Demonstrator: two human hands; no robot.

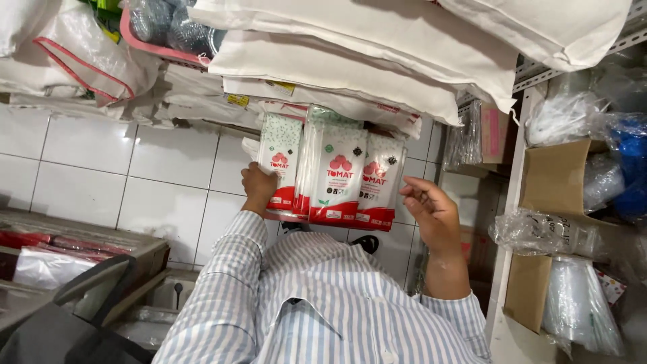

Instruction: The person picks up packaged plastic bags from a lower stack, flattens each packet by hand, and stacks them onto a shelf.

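My left hand (259, 186) grips the left edge of a bundle of white-and-red plastic packets (335, 174) printed with red fruit pictures, held up in front of my chest. The packets stand side by side, wrapped together in clear film. My right hand (435, 214) hovers just right of the bundle, fingers spread and slightly curled, a small gap between it and the packets. Both sleeves are blue-and-white striped.
Stacked white cloth sacks (350, 64) fill the space above the bundle. A metal shelf (515, 202) on the right holds a cardboard box (556, 182) and clear plastic bags (573, 303). White floor tiles (135, 168) lie at left, with a pink basket (158, 40) and a low crate (81, 249).
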